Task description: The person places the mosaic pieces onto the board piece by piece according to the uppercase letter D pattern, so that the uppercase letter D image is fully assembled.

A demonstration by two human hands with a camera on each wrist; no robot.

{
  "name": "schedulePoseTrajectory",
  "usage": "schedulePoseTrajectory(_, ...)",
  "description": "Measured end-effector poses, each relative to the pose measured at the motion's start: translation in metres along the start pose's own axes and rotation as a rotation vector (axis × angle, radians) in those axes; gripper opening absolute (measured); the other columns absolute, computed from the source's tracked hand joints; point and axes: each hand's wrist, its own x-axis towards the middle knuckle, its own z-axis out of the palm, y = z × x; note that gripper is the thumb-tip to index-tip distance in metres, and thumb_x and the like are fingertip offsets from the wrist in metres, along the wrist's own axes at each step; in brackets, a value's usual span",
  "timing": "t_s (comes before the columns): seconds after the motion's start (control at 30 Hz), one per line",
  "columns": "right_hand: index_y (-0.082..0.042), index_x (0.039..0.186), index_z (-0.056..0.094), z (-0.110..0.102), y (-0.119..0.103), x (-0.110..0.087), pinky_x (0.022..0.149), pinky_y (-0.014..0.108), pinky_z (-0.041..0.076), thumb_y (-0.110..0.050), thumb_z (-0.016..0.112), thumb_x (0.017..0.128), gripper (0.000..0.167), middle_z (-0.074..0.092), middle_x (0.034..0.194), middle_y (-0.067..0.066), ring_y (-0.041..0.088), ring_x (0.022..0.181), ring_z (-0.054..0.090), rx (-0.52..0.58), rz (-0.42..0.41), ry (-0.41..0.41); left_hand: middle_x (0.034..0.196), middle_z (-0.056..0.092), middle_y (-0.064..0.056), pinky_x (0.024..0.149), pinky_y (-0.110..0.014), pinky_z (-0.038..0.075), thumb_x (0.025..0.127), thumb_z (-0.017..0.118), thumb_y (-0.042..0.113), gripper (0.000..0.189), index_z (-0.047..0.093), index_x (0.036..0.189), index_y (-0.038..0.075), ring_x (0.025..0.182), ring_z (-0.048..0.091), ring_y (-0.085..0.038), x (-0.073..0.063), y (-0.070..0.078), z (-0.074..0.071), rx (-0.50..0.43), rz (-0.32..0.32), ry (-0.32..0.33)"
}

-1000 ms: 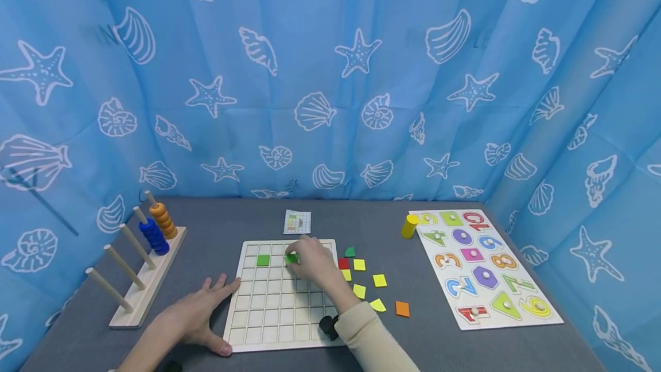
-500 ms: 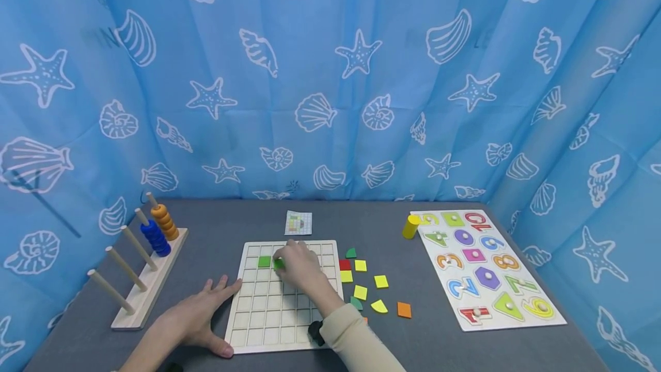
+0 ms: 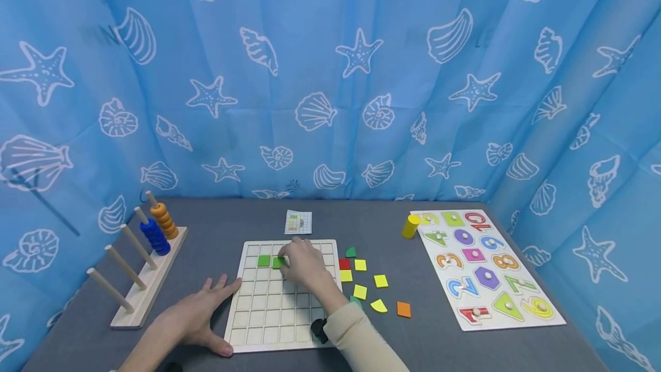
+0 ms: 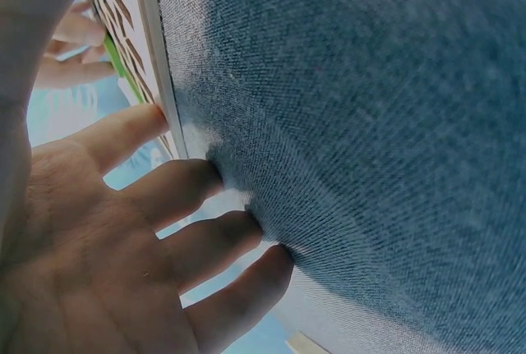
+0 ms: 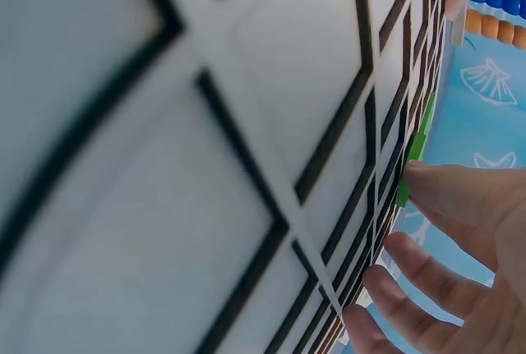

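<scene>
My right hand (image 3: 306, 267) pinches a green square tile (image 3: 277, 263) over the second row of a white wooden grid board (image 3: 255, 319). In the right wrist view the thumb (image 5: 436, 181) overlaps that tile; the other fingers hover close over the grid. Just left of it, another green square tile (image 3: 264, 260) sits in a cell. My left hand (image 3: 196, 317) rests spread at the board's left side. Its index fingertip and thumb are right at the board edge, while the other fingertips (image 4: 279, 259) touch the grey cloth.
Loose yellow tiles (image 3: 360, 292), an orange one (image 3: 404, 309), red (image 3: 344, 264) and green pieces lie right of the board. Behind it is a pattern card (image 3: 298, 222). A bead-and-peg stand (image 3: 144, 291) is left; a number puzzle (image 3: 496, 280) and yellow cylinder (image 3: 411, 226) are right.
My right hand has moved left with the green tile, which now lies level beside the other green tile. The left hand has stayed at the board's edge.
</scene>
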Motion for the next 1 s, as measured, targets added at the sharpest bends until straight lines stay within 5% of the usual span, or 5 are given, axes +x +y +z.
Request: schedulePoseTrajectory(1.0, -0.015, 0.112, 0.080, -0.0021, 0.0081, -0.0027, 0.070, 0.034, 0.057, -0.009, 0.071, 0.091, 0.024, 0.072, 0.110, 0.006, 0.025, 0.101, 0.066, 0.040, -0.033, 0.012, 0.164, 0.029, -0.030, 0.105, -0.083, 0.029, 0.049, 0.093, 0.065, 0.134, 0.035, 0.160, 0.016, 0.148, 0.021, -0.064, -0.0007, 0.0005, 0.0001, 0.002, 0.002, 0.012)
